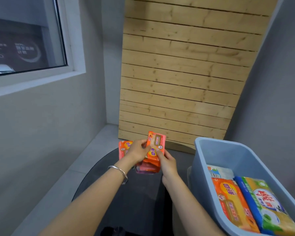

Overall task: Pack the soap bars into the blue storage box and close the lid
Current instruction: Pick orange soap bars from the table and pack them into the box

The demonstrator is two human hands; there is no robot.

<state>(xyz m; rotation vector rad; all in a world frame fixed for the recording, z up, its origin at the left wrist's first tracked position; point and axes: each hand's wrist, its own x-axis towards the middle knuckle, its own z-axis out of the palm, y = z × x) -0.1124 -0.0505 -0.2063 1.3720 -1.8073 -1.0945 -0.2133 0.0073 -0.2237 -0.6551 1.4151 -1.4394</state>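
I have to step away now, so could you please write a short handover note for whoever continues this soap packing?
Left hand: gripping the orange soap packs in front of the body.
Right hand: pinching the same bundle from the other side; another orange pack sits behind the left hand.
Blue storage box: to the right, open, no lid in view.
Done: an orange soap bar, a green-and-yellow one and a white pack lie in the box.
Left: put the held packs in the box, find the lid, close it.
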